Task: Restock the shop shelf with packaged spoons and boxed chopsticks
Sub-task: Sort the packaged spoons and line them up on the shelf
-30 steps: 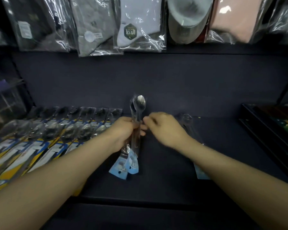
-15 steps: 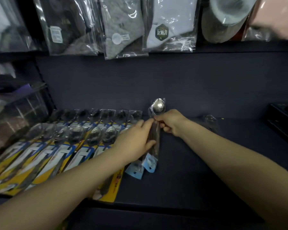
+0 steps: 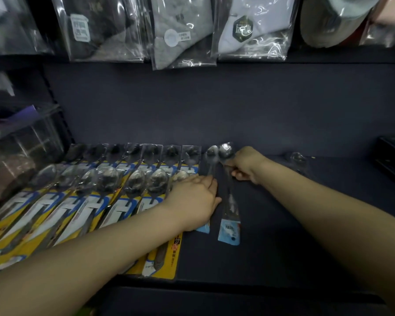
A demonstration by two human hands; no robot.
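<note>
Two clear-sleeved spoons with blue card ends lie side by side on the dark shelf (image 3: 271,236). My left hand (image 3: 193,202) presses flat on the left spoon pack (image 3: 211,156), covering most of its handle. My right hand (image 3: 245,166) pinches the right spoon pack (image 3: 229,215) just below its bowl. To the left runs a row of several yellow-carded spoon packs (image 3: 84,201), overlapping in two ranks. A further clear spoon pack (image 3: 298,159) lies behind my right forearm, mostly hidden.
Bagged socks (image 3: 185,30) hang from the shelf above, low over the back wall. A clear plastic bin (image 3: 21,153) stands at the left end. A dark tray (image 3: 392,156) sits at the right edge. The shelf's front lip (image 3: 237,286) is near my elbows.
The two spoon packs held together in the air have been separated and laid flat on the shelf beside the yellow row. My left hand went from gripping to pressing down; the view shifted left.
</note>
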